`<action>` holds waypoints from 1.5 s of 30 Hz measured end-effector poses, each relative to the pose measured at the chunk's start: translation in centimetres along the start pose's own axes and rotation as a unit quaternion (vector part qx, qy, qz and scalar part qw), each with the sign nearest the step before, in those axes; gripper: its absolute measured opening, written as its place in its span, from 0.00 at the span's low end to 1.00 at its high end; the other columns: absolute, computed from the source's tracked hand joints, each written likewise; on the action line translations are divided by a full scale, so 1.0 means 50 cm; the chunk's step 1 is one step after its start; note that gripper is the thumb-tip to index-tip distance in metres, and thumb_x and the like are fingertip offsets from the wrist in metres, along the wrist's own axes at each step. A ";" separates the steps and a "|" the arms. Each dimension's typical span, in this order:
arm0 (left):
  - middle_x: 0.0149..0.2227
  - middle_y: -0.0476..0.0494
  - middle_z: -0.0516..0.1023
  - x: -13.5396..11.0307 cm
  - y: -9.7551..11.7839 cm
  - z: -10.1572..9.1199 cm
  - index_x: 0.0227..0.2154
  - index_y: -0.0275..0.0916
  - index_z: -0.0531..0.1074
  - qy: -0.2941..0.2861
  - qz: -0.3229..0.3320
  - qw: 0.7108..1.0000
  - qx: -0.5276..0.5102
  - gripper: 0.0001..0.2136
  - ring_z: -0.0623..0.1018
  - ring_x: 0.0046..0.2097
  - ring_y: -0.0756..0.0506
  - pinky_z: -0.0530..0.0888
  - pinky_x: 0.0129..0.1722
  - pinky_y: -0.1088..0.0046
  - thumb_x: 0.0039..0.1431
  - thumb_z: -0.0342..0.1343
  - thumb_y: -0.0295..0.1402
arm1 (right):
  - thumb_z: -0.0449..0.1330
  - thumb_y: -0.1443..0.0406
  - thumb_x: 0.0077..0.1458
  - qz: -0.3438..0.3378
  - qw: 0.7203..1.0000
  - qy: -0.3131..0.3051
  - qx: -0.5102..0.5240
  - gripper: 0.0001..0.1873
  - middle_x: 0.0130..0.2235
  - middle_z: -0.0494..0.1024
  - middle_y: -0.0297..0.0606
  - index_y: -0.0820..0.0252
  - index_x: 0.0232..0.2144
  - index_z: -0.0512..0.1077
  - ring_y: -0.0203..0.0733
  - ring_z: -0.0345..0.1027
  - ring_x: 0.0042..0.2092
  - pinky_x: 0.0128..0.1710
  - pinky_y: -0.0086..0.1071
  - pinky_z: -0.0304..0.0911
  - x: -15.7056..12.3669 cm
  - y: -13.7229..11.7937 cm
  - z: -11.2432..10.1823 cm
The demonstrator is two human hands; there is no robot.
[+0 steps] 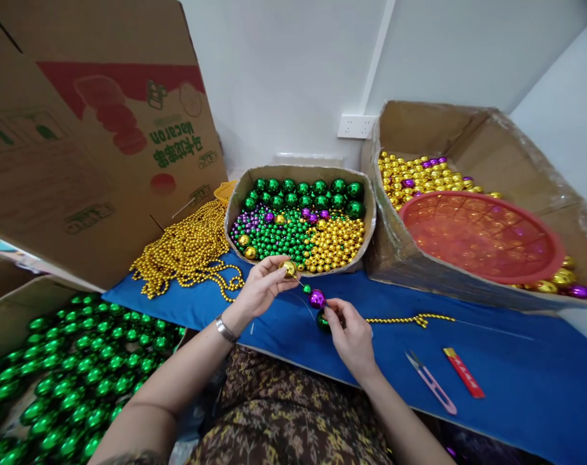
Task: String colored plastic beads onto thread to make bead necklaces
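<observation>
My left hand (268, 282) pinches a shiny gold bead (288, 269) in front of the bead box. From it a thin string runs through a small green bead (307, 289) to a larger purple bead (317, 298). My right hand (350, 332) is closed at the string beside the purple bead, its fingers on a large dark green bead (323, 320) that they partly cover. A loop of thread hangs below the beads. To the right of my right hand a twisted gold bead cord (400, 320) lies on the blue cloth, with thread trailing from its end.
A cardboard box (300, 172) holds sorted green, purple and gold beads. Gold bead strands (186, 242) lie left of it. At right, a larger carton (390, 255) holds beads and a red basket (477, 239). Pink thread snips (431, 382) and a red packet (463, 372) lie on the blue cloth (530, 381).
</observation>
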State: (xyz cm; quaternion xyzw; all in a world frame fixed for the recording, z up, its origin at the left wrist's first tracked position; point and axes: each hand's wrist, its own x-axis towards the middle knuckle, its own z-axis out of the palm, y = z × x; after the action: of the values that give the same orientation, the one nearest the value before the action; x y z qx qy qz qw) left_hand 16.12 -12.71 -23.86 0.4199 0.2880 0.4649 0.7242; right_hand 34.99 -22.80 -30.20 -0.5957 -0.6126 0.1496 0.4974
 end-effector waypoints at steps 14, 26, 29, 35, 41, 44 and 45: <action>0.38 0.44 0.76 -0.018 -0.014 0.027 0.43 0.38 0.75 0.020 0.019 0.998 0.058 0.15 0.76 0.40 0.48 0.77 0.41 0.71 0.51 0.65 0.33 | 0.51 0.60 0.64 -0.026 1.000 0.000 -0.018 0.13 0.35 0.75 0.40 0.57 0.40 0.74 0.41 0.72 0.36 0.38 0.33 0.68 0.003 -0.007 0.008; 0.41 0.44 0.76 -0.002 -0.029 0.012 0.42 0.39 0.74 0.043 -0.008 0.998 0.042 0.15 0.76 0.40 0.48 0.78 0.38 0.71 0.50 0.65 0.33 | 0.53 0.59 0.62 0.147 0.961 -0.122 0.199 0.15 0.36 0.73 0.37 0.56 0.49 0.67 0.37 0.74 0.34 0.37 0.32 0.72 -0.010 0.004 0.014; 0.40 0.44 0.76 -0.006 -0.031 0.011 0.41 0.39 0.75 0.042 -0.017 0.997 0.057 0.14 0.77 0.40 0.48 0.78 0.38 0.71 0.50 0.65 0.33 | 0.54 0.59 0.61 0.161 0.948 -0.112 0.249 0.16 0.36 0.70 0.35 0.55 0.50 0.65 0.36 0.73 0.34 0.37 0.33 0.73 -0.014 0.009 0.026; 0.40 0.45 0.76 -0.008 -0.036 0.004 0.41 0.39 0.76 0.047 -0.031 0.997 0.056 0.14 0.76 0.39 0.49 0.77 0.38 0.73 0.50 0.65 0.33 | 0.55 0.60 0.61 0.158 0.935 -0.137 0.286 0.19 0.36 0.69 0.34 0.53 0.53 0.63 0.35 0.72 0.37 0.42 0.33 0.72 -0.026 0.013 0.038; 0.45 0.40 0.77 0.003 -0.019 0.003 0.46 0.40 0.75 -0.022 -0.031 0.994 0.103 0.16 0.77 0.44 0.45 0.76 0.41 0.70 0.54 0.62 0.38 | 0.55 0.60 0.61 0.163 0.931 -0.131 0.298 0.18 0.36 0.70 0.34 0.53 0.53 0.63 0.35 0.71 0.36 0.39 0.33 0.71 -0.026 0.016 0.036; 0.50 0.36 0.75 0.031 0.003 0.003 0.47 0.38 0.75 -0.042 -0.002 0.992 0.121 0.19 0.76 0.48 0.41 0.75 0.44 0.66 0.58 0.56 0.45 | 0.56 0.59 0.60 0.167 0.926 -0.103 0.323 0.19 0.35 0.70 0.34 0.53 0.53 0.63 0.35 0.70 0.35 0.38 0.32 0.71 -0.021 0.017 0.031; 0.50 0.36 0.76 0.044 0.008 0.003 0.46 0.38 0.75 -0.033 0.018 0.987 0.155 0.20 0.77 0.47 0.41 0.75 0.44 0.67 0.58 0.56 0.46 | 0.57 0.59 0.60 0.168 0.925 -0.094 0.328 0.19 0.35 0.71 0.34 0.53 0.53 0.63 0.35 0.70 0.34 0.37 0.32 0.70 -0.019 0.018 0.028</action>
State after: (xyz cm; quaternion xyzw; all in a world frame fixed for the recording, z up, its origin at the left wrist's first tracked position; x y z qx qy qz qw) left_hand 16.95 -10.69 -23.49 0.5470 0.3248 0.4134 0.6514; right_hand 34.21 -22.83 -31.95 -0.4767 -0.4642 0.4786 0.5728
